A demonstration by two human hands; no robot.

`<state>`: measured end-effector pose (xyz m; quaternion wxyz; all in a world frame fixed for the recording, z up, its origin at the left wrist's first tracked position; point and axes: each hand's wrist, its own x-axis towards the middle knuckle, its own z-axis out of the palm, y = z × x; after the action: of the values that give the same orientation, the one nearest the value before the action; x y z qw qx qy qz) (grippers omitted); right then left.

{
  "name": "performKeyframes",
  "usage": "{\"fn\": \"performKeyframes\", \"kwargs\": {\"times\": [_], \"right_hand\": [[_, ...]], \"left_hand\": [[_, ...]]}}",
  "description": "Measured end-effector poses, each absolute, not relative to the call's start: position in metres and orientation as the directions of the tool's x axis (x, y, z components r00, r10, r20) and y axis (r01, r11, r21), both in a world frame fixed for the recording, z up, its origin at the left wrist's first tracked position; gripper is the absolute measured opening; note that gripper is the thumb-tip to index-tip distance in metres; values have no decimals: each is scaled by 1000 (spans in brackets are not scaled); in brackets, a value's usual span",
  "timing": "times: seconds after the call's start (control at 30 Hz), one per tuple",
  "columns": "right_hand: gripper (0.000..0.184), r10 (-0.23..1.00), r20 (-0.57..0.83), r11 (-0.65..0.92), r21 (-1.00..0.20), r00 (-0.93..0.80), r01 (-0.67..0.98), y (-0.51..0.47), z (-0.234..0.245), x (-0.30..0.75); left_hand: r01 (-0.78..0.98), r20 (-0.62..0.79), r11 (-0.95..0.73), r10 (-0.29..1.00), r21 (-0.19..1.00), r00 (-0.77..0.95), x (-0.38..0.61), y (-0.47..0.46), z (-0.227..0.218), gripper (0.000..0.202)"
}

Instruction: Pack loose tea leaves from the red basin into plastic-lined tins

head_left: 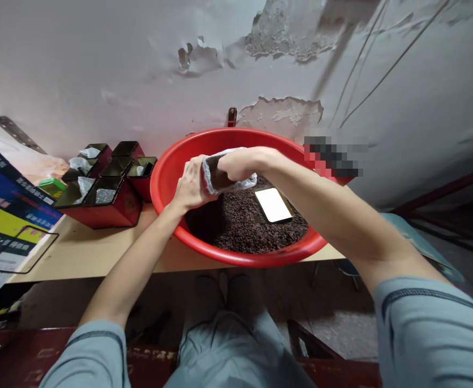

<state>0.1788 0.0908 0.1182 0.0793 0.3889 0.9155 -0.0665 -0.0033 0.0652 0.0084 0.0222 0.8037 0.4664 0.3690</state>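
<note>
left hand [190, 186] clenched round bag [220, 180] side, right hand [240, 161] fisted on its mouth just above, both over tea [244, 229] in basin [167, 161], looks mid-fill, next needs bag kept upright, card [274, 205] right of grip

Open red tins [107, 188] cluster centre left on a pale table [86, 250], a green box [52, 186] beside them. A printed carton [5, 215] fills the left edge. Cables [382, 70] cross the peeling wall [139, 64] upper right.

Glossy red plastic basin [167, 178], crinkly foil pouch [224, 178], matt wood tabletop [98, 250].
</note>
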Motion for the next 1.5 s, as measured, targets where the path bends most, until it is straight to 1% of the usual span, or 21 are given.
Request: {"fn": "performKeyframes", "kwargs": {"times": [0.13,0.2,0.27,0.3,0.33,0.37,0.4,0.43,0.47,0.53,0.6,0.67,0.8,0.9,1.0,1.07,1.13,1.23,1.3,1.4,1.5], "right_hand": [[40,654,-217,738,-29,-725,674,71,130,190],[39,678,-102,726,-59,-728,685,61,129,198],[40,717,108,697,-116,-689,708,50,123,211],[40,729,180,683,-138,-660,717,43,118,219],[39,735,178,677,-148,-654,721,36,111,226],[38,735,91,677,-145,-672,722,28,102,232],[43,717,-58,684,-135,-695,717,21,90,237],[56,670,-239,697,-124,-703,707,14,77,241],[75,616,-393,706,-110,-683,700,8,63,243],[108,551,-556,708,-84,-622,701,1,37,243],[123,540,-596,703,-69,-594,708,1,17,239],[128,538,-607,711,-47,-585,702,4,7,234],[123,537,-563,752,-19,-628,659,10,2,232],[114,531,-507,782,-15,-679,623,9,-3,235],[109,548,-513,776,15,-661,631,8,-9,238],[108,557,-533,761,22,-637,648,8,-12,239],[107,558,-529,761,17,-640,649,7,-14,239],[110,550,-494,778,11,-673,628,6,-14,237],[111,551,-498,780,23,-670,625,5,-14,236],[109,560,-528,768,41,-639,639,4,-15,235],[103,570,-508,768,50,-645,639,4,-18,234]], "left_hand": [[760,556,-516,793,395,250,-1,60,13,104],[796,530,-455,823,399,204,0,55,16,104],[844,496,-379,853,380,159,1,49,19,101],[865,478,-351,865,358,153,1,46,21,100],[883,461,-336,873,328,161,0,44,22,99],[896,444,-334,877,292,182,0,42,24,99],[905,424,-341,881,254,213,-1,41,25,97],[910,397,-355,883,216,250,-2,41,27,95],[911,366,-371,885,181,288,-3,40,27,91],[905,302,-408,883,118,359,-4,41,27,84],[893,256,-446,872,65,417,-4,41,27,80],[882,235,-471,860,21,454,-4,40,27,78],[886,202,-464,866,-18,458,-3,34,32,76],[894,140,-449,884,-10,446,-4,30,38,86],[886,77,-462,885,37,458,-7,35,38,96],[879,78,-461,887,119,455,-10,46,36,100],[862,134,-434,901,263,413,-13,59,34,103],[761,286,-403,913,509,292,-15,77,34,106],[687,344,-384,917,617,203,-15,84,33,105],[663,321,-269,946,698,47,-14,85,26,101],[690,281,-132,954,712,-108,-16,81,16,97]]}}
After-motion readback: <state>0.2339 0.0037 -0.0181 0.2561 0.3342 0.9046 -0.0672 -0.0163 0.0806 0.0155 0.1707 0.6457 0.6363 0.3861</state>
